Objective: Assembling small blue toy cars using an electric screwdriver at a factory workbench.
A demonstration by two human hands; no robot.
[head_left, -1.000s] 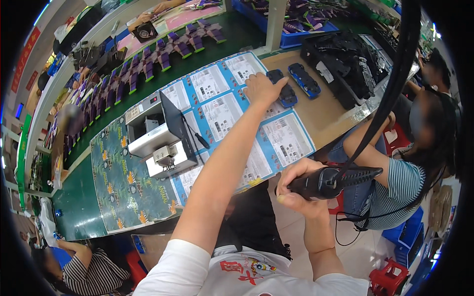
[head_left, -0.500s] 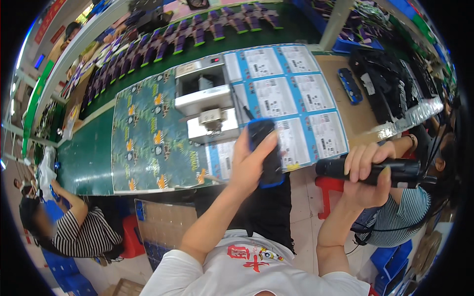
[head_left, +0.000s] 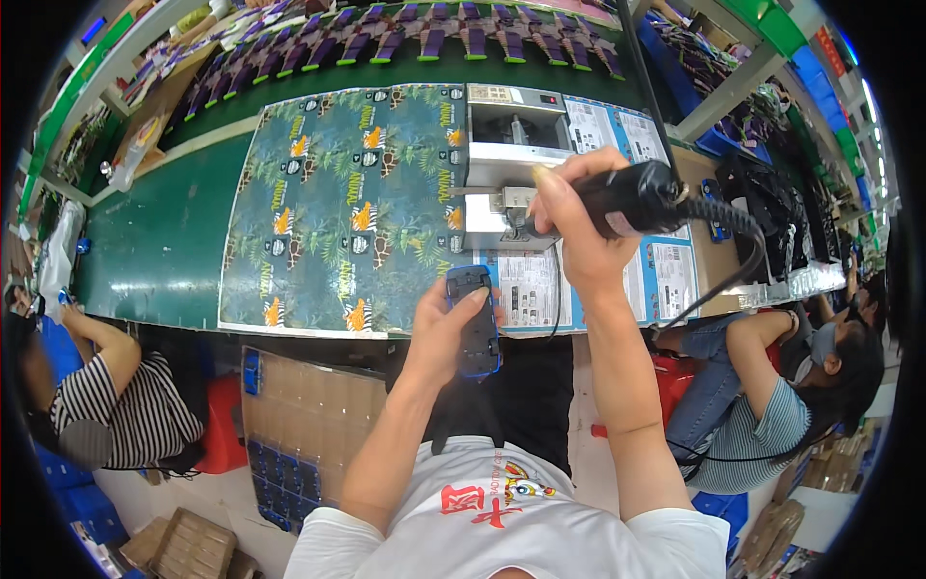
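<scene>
My left hand (head_left: 442,328) grips a small blue and black slab-shaped device (head_left: 475,318) just in front of the bench edge. My right hand (head_left: 577,227) is closed around a black handheld power tool (head_left: 632,198) with a coiled black cable (head_left: 723,256) running off to the right. The tool hangs above the device and in front of a grey benchtop machine (head_left: 506,159). A printed jungle-pattern mat (head_left: 347,207) covers the green bench (head_left: 154,241) to the left of the machine.
Printed instruction sheets (head_left: 666,275) lie on the bench at right. A person in a striped shirt (head_left: 116,405) sits at left, another masked person (head_left: 801,386) at right. Rows of purple items (head_left: 434,39) line the far bench. A tray of blue parts (head_left: 289,425) sits below.
My left hand has drawn back from the far right of the bench with the blue device and brought it close to my body. My right hand has raised the tool toward the machine.
</scene>
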